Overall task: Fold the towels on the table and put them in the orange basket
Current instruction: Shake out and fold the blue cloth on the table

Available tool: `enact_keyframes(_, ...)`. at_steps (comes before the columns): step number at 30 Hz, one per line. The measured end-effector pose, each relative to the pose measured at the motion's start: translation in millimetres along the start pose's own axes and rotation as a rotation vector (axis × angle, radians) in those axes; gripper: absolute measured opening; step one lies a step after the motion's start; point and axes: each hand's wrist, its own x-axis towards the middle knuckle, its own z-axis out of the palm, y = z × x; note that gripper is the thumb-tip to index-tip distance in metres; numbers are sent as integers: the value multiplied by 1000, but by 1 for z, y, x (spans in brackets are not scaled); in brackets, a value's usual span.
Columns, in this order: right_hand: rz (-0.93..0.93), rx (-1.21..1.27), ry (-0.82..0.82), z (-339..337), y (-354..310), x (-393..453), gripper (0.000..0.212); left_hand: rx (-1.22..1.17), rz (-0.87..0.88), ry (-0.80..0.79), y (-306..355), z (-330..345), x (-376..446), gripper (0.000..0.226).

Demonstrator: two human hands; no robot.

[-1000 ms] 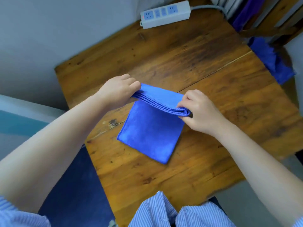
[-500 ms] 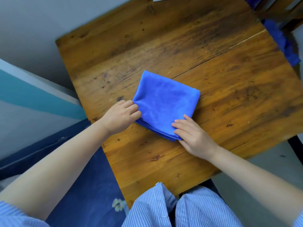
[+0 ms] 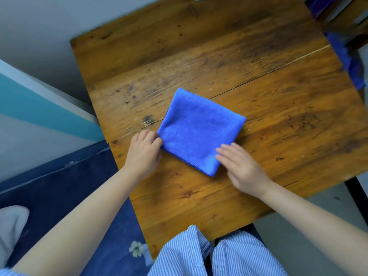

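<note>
The folded blue towel [image 3: 201,129] lay mid-counter [image 3: 278,136]; the left hand [image 3: 144,154] pinched its near-left corner, the right hand [image 3: 242,168] rested fingers spread on the right corner. Best flattened firmly, edges aligned, before lifting; no basket showed

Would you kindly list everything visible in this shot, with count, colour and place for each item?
Folded towel: one, blue, middle of the table.
Table: one, brown wood, fills the centre.
Blue cloth: one, off the table's far right edge; what it is cannot be told.
Floor mat: one, dark blue with a flower, lower left.
Shirt: one, blue-white striped, bottom edge.
Left hand: pinches the towel's near left corner.
Right hand: fingers flat on the towel's near right corner.
</note>
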Motion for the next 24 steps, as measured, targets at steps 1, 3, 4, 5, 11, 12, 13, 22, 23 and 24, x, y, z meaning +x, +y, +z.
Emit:
enact_keyframes(1, 77, -46, 42, -8, 9, 6, 31, -41, -37, 55, 7, -1, 0, 12)
enact_keyframes(3, 229, -130, 63, -21, 27, 20, 41, -118, -100, 160, 25, 0, 4, 14)
enact_keyframes(4, 276, -150, 32, -26, 35, 27, 47, -140, -133, 182, 36, 2, 9, 20)
enact_keyframes(5, 289, -161, -14, -29, 41, 33, 52, -157, -176, 185, 47, 6, 15, 30)
enact_keyframes(11, 23, -232, -289, -22, 66, 52, 63, -223, -518, -103, 86, 46, 37, 74)
enact_keyframes(12, 21, -229, -325, -20, 69, 52, 65, -214, -521, -98, 86, 51, 36, 75)
enact_keyframes(13, 35, -220, -373, -18, 73, 52, 67, -212, -534, -79, 87, 54, 37, 75)
enact_keyframes(22, 267, -46, -513, -33, 80, 84, 63, -272, -593, -40, 85, 47, 39, 65)
enact_keyframes(23, 209, 14, -436, -35, 72, 96, 60, -313, -647, 34, 86, 43, 39, 59)
enact_keyframes(24, 120, 47, -396, -34, 64, 109, 59, -329, -720, 108, 87, 40, 39, 56)
